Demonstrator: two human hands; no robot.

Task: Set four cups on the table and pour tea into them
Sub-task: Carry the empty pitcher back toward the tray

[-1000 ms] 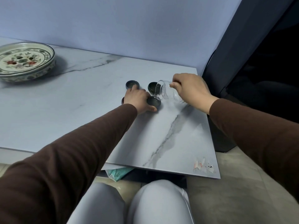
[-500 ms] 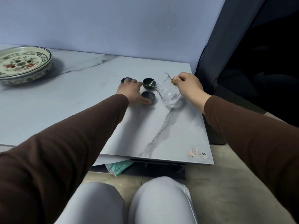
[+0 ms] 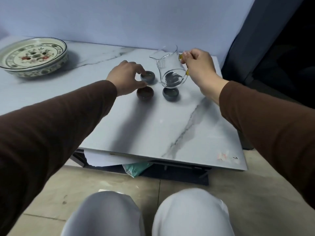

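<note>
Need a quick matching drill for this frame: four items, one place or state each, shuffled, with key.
Items:
1. glass pitcher
2. brown cup
3. patterned dish
4. left hand

Places or states:
A. far left of the table, away from the cups
B. held off the table by its handle, in the right hand
C. fingers at the far-left cup
D. near-left in the cup cluster, beside the grey cup

Pairs: 1-B, 2-D, 3-A, 4-C
</note>
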